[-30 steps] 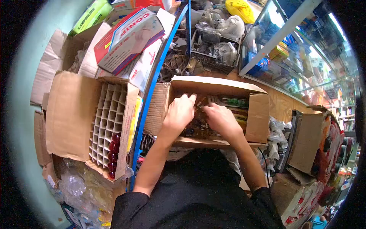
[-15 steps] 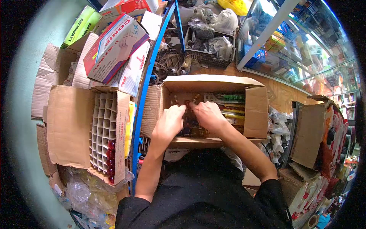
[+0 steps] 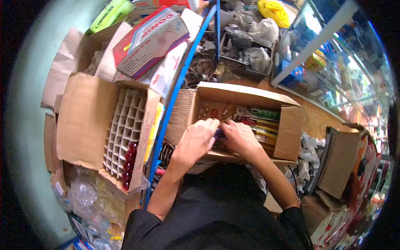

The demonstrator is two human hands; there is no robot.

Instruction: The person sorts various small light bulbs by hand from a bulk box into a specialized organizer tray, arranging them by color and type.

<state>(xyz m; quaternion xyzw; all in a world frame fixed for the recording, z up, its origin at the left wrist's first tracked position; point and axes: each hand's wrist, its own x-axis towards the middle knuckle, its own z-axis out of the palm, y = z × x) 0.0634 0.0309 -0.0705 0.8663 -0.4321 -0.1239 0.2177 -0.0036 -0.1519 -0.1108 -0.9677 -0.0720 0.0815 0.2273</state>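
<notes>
My left hand [image 3: 198, 138] and my right hand [image 3: 241, 138] are close together over an open cardboard box [image 3: 287, 133]. The fingers of both are curled inward, fingertips nearly meeting. A small blue thing [image 3: 218, 133] shows just below the fingertips; which hand grips it, if either, is hidden. Beyond the hands, a small red bulb [image 3: 214, 113] lies on the box floor, with a little bulb with a metal base [image 3: 225, 111] beside it. Long packaged items [image 3: 266, 127] in green, red and yellow fill the right side of the box.
To the left, past a blue shelf post [image 3: 183, 79], stands a carton with a divider grid [image 3: 125, 125] and several red bulbs [image 3: 130, 160]. A CONIP box [image 3: 152, 43] leans above it. Bagged goods [image 3: 264, 31] sit behind; a glass cabinet [image 3: 325, 58] is at right.
The view has tilted, shifting the box right and down. Both hands have drawn back toward its near side. A red bulb now shows clear of the fingers, and something blue appears between the hands.
</notes>
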